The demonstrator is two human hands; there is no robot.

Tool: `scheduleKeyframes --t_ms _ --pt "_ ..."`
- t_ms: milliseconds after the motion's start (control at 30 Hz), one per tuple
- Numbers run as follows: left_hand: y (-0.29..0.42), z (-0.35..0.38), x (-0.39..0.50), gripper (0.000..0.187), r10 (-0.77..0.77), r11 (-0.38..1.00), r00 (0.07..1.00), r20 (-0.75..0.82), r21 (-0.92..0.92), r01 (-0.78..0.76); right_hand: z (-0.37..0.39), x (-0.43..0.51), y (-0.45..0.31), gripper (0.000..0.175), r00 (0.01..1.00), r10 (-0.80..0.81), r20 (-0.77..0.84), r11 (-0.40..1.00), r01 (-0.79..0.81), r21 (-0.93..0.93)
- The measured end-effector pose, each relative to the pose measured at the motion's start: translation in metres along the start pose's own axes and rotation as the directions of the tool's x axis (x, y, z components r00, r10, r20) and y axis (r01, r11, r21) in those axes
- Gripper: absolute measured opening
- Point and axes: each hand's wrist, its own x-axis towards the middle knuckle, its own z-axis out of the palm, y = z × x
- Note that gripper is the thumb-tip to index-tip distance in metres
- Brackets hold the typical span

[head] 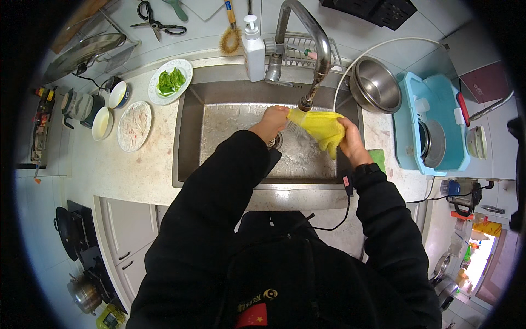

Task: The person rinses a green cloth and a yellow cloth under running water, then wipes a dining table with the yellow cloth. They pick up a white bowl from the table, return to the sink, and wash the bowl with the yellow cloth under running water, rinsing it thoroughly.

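Observation:
A wet yellow cloth [318, 124] is stretched between my two hands over the stainless steel sink [238, 123]. My left hand [272, 122] grips its left end, and my right hand [351, 140] has the right end, with a loose fold hanging down beside it. Just above the cloth is the spout of the metal faucet [306, 100]. Water runs from it onto the cloth's left part and sprays below. The sink drain [276, 141] is partly hidden behind my left hand and sleeve.
Left of the sink stand a plate of green leaves [169, 84], a plate of pale shreds [134, 126] and a bowl [102, 123]. A white pump bottle [254, 53] stands behind the basin. To the right are steel bowls [377, 84], a green scouring pad [377, 159] and a blue dish basin [411, 123].

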Motion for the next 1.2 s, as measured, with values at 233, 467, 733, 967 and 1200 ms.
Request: scheduleKeyframes --t_ms 233,467,733,967,1200 --pt "-0.012 -0.005 0.012 0.013 0.148 0.979 0.989 -0.017 0.143 -0.144 0.007 0.002 -0.004 0.027 1.0 0.023 -0.014 1.0 -0.023 -0.011" --pt "0.009 -0.013 -0.002 0.019 0.079 0.974 0.995 -0.068 -0.205 -0.092 0.014 0.009 0.007 0.023 0.992 -0.044 0.119 0.909 0.089 -0.407" --pt "0.064 -0.055 -0.061 0.017 0.3 0.914 0.951 -0.081 -0.262 -0.31 0.05 0.015 0.022 0.024 0.978 -0.15 0.147 -0.254 0.106 -0.961" --pt "0.028 -0.101 -0.076 0.019 0.177 0.984 0.984 -0.034 0.03 -0.176 0.086 0.021 0.041 0.037 0.984 0.172 -0.037 0.969 -0.176 -0.171" --pt "-0.061 -0.06 -0.092 0.025 0.204 0.778 0.827 0.523 0.426 -0.461 0.1 0.025 0.052 0.042 0.986 0.069 0.153 0.875 -0.133 0.465"
